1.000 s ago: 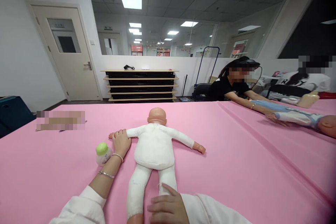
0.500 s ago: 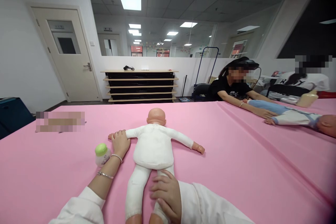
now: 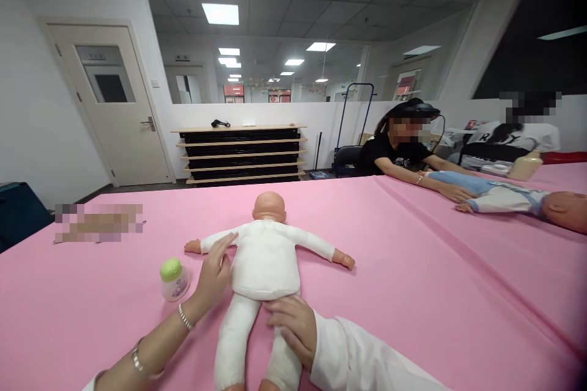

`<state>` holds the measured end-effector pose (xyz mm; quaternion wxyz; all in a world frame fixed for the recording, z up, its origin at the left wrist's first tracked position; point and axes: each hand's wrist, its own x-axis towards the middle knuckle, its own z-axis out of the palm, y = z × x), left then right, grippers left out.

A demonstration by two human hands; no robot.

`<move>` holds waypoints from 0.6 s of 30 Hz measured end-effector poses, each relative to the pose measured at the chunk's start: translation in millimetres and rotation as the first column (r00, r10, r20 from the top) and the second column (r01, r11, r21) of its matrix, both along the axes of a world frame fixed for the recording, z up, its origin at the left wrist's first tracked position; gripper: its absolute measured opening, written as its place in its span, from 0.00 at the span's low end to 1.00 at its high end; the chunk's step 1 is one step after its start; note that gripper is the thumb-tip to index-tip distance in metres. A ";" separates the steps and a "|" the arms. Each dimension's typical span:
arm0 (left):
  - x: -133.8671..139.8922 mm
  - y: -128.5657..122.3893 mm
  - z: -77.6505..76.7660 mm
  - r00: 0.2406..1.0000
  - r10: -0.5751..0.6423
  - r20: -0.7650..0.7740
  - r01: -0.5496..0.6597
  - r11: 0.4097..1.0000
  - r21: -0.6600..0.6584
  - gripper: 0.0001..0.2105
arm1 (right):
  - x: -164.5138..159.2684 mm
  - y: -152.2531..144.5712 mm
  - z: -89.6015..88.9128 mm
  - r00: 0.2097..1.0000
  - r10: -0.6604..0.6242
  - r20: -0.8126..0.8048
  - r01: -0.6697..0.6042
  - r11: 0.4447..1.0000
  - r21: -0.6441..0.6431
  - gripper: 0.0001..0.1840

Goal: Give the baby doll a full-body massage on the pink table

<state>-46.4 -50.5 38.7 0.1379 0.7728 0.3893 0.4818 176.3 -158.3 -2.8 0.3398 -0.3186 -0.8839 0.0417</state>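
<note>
A baby doll [image 3: 266, 263] in a white body suit lies stretched out on the pink-covered table, arms spread and bald head away from me. No facial features show on it. My left hand [image 3: 214, 275] is beside the doll's torso on the left, fingers extended toward its shoulder and upper arm. Whether the fingertips touch the cloth I cannot tell. My right hand [image 3: 293, 327] rests across the top of the doll's right-side leg, fingers loosely apart and slightly bent over the thigh. Left of my left hand stands a small jar [image 3: 175, 284] with a green lid.
The pink cover [image 3: 403, 311] has a long raised fold on the right. A co-worker [image 3: 398, 140] handles another doll [image 3: 495, 192] in blue and white at the far right. Near it stands a pale bottle [image 3: 526, 166]. A blurred-out item [image 3: 98, 223] lies at the far left.
My left hand has left the doll's left-side forearm and moved inward toward its torso, fingers now extended. My right hand has slid slightly up the leg. The view has shifted a little.
</note>
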 end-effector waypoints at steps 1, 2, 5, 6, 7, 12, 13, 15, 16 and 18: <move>-3.3 -13.2 0.2 0.994 -0.105 -0.043 0.108 0.992 0.065 0.21 | 1.0 3.0 -0.2 0.999 -0.025 -0.027 0.025 1.000 -0.002 0.17; -7.1 -25.8 -1.1 0.973 -0.214 -0.086 0.224 0.967 0.123 0.20 | 0.9 5.8 -1.2 0.998 -0.038 -0.052 0.038 0.999 0.003 0.17; -17.7 -55.1 -10.6 0.857 -0.451 -0.249 0.500 0.847 0.184 0.19 | -3.6 11.3 -9.2 0.993 -0.047 -0.112 0.054 0.997 0.063 0.21; -19.6 -61.2 -13.9 0.832 -0.480 -0.276 0.534 0.829 0.168 0.18 | -5.8 11.8 -12.6 0.991 -0.046 -0.124 0.057 0.995 0.085 0.22; -20.4 -65.3 -16.5 0.815 -0.498 -0.296 0.553 0.822 0.136 0.18 | -7.9 11.7 -15.8 0.991 -0.042 -0.130 0.056 0.993 0.101 0.23; -14.7 -68.5 -16.3 0.724 -0.584 -0.367 0.585 0.802 -0.122 0.16 | -14.9 2.9 -22.3 0.999 0.032 -0.026 -0.028 0.991 0.129 0.24; -13.6 -68.0 -14.8 0.714 -0.597 -0.365 0.587 0.795 -0.153 0.15 | -15.6 0.5 -21.2 0.998 0.068 -0.005 -0.066 0.988 0.140 0.24; -12.6 -67.9 -12.5 0.706 -0.615 -0.351 0.593 0.785 -0.180 0.14 | -16.8 -3.5 -17.4 0.986 0.165 0.022 -0.166 0.973 0.158 0.24; -12.7 -68.5 -11.9 0.703 -0.620 -0.349 0.597 0.781 -0.185 0.13 | -17.2 -4.8 -15.1 0.974 0.222 0.034 -0.224 0.961 0.161 0.24; -13.5 -71.3 -11.5 0.698 -0.620 -0.359 0.603 0.779 -0.175 0.11 | -17.9 -6.1 -11.1 0.952 0.298 0.070 -0.305 0.943 0.131 0.25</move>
